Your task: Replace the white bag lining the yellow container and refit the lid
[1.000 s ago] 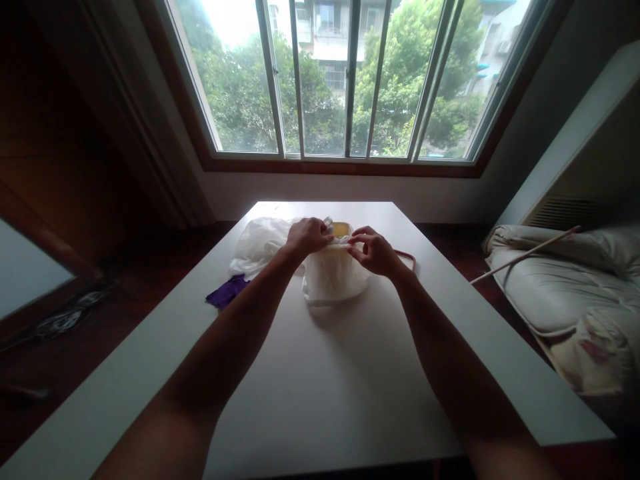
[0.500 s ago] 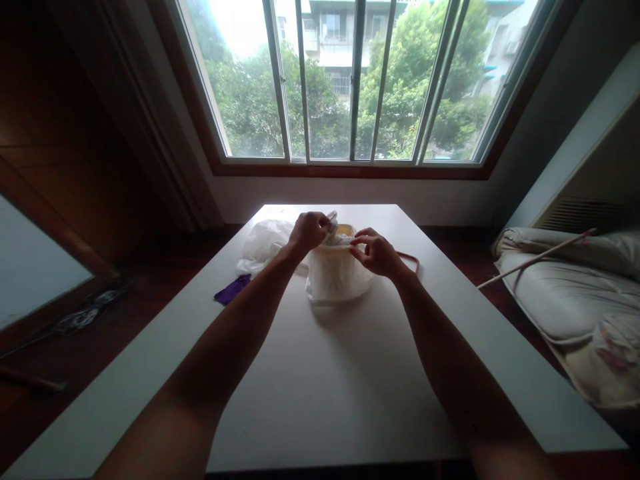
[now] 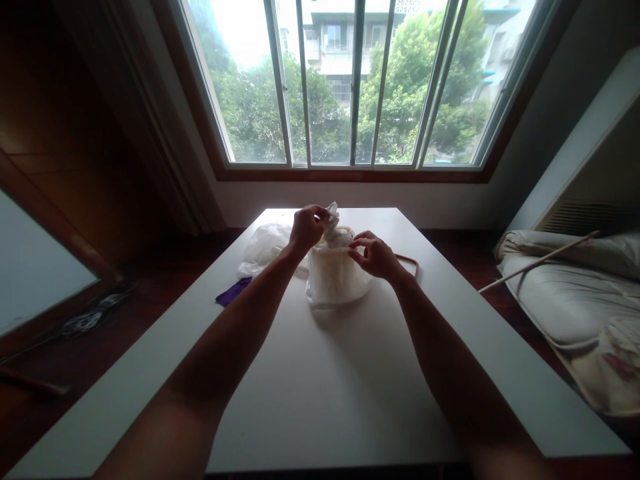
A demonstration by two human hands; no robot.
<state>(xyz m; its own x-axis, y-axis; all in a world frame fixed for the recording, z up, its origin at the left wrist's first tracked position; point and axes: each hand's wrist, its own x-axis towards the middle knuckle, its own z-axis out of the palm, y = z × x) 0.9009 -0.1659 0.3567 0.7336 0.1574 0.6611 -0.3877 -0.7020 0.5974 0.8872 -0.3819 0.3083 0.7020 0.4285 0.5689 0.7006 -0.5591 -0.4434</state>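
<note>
A: Position and grip?

B: White bundle [image 3: 332, 227] observed upright at the mouth of the pale tub [image 3: 334, 279], which is set on the desk [image 3: 320, 387]. Its crumpled top is pinched between thumb and fingers of the left hand [image 3: 306, 230], nearly closed. The right hand [image 3: 379, 257] is half-curled at the rim; whether the rim is gripped cannot be told.

A: Handling notes?

B: Judged best: pinch kept on the gathered top, pull kept vertical and slow, so that the thin film is not torn. The rim should be steadied lightly, as the tub looks light and might be tipped or dragged.

A: Arm pose?

B: Both arms are extended forward, converging on the tub. The left hand is raised above the rim; the right is held lower, its fingers turned inward.
</note>
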